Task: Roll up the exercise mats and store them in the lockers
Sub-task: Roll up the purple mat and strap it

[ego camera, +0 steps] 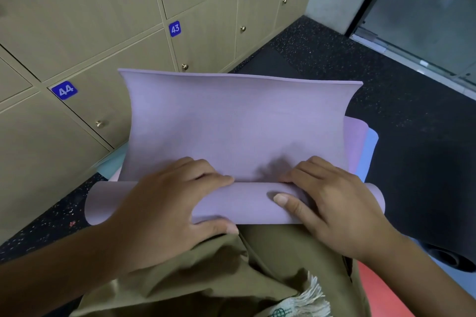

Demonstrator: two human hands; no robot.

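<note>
Rolling a lilac exercise mat, seen from above. Far left of the mat, the lockers (85, 41) stand shut, numbered 44, 43, 42 and 41; they are close by, presumably so each finished roll can go straight in. The lilac mat (231, 123) lies on the speckled floor (334, 59), its near end already wound into a roll (239, 203) against the person's knees, its far end curling upward. The left hand (164, 203) lies over the left half of the roll, fingers curved on top and thumb under the near side, pressing rather than pinching. The right hand (332, 203) does the same on the right half, fingers at the seam where roll meets flat mat, thumb flat on the roll's face. Two hands set apart likely keep the roll even and tight. Beneath the lilac mat's right edge, a pink mat (356, 141) and a blue mat (371, 152) show, apparently awaiting rolling. A dark rolled mat (448, 257) lies right of the roll.
</note>
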